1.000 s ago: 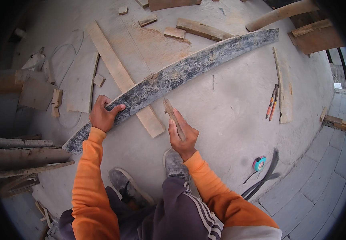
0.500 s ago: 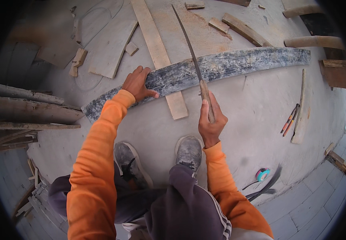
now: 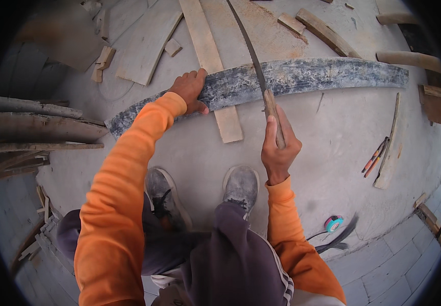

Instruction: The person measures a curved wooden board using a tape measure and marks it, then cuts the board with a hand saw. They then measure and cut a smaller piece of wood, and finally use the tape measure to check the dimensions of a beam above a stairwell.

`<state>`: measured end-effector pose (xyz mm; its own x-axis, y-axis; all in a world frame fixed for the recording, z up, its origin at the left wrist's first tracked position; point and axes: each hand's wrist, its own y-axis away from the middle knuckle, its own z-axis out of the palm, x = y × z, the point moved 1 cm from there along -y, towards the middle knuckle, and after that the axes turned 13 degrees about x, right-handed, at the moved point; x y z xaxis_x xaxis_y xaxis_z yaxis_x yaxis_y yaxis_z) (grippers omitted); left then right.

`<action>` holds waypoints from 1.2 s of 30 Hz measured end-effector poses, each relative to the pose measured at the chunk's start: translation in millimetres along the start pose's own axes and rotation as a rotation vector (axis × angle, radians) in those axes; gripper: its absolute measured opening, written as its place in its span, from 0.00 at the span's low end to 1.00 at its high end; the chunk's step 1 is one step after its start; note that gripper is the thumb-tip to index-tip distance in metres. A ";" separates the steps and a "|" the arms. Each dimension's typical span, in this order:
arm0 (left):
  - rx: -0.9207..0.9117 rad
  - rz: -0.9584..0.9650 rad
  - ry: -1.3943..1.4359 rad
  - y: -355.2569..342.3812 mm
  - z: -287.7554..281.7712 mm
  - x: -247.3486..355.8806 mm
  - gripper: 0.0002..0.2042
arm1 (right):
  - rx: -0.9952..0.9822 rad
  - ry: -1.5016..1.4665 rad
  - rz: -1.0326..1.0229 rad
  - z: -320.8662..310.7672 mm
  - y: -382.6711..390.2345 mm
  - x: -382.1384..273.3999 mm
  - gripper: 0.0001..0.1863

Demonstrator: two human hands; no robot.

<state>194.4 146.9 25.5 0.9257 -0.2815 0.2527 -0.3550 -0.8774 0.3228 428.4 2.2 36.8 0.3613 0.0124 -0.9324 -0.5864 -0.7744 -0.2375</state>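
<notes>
A long plank [image 3: 312, 76] with a dark, whitish-stained face lies crosswise in front of me, over a narrow bare board [image 3: 229, 125]. My left hand [image 3: 189, 91] grips the plank left of that board, fingers over its far edge and thumb on the near side. In my right hand [image 3: 281, 145] is the wooden handle of a handsaw [image 3: 253, 55]. Its narrow toothed blade crosses above the plank and points away from me. Whether the teeth touch the wood, I cannot tell.
Pliers [image 3: 375, 157] lie beside a wood strip [image 3: 391, 148] on the right. A turquoise tape measure [image 3: 333, 223] sits near dark strands [image 3: 340, 239]. Stacked planks [image 3: 42, 127] stand at the left. Wood offcuts [image 3: 327, 33] and sawdust lie beyond the plank.
My left hand has shifted right and slightly away along the plank. The saw and my right hand have moved a little to the right, with the handle slightly nearer me.
</notes>
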 end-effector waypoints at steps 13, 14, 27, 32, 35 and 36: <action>0.120 -0.072 0.159 3.2 7.8 -13.4 0.38 | -0.076 0.157 0.041 -59.7 53.8 -7.7 0.18; 0.139 -0.088 0.166 3.4 8.6 -12.4 0.38 | -0.075 0.170 0.034 -72.5 64.6 -11.8 0.18; 0.108 -0.161 0.103 11.4 3.6 -1.2 0.37 | -0.102 0.173 0.028 -59.2 39.5 -19.4 0.18; 0.144 -0.114 0.112 11.6 1.9 4.2 0.36 | -0.098 0.206 0.051 -126.1 91.6 -19.0 0.18; 0.121 -0.124 0.108 6.2 -3.0 3.3 0.35 | -0.075 0.144 0.045 -59.3 40.4 -17.7 0.17; 0.163 -0.106 0.096 7.8 -0.4 1.0 0.36 | -0.064 0.094 0.031 -34.4 19.2 -16.9 0.18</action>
<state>192.4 139.9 28.6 0.9373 -0.1523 0.3135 -0.2229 -0.9535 0.2030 436.0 -34.7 57.4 0.4115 -0.0695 -0.9087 -0.5523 -0.8122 -0.1880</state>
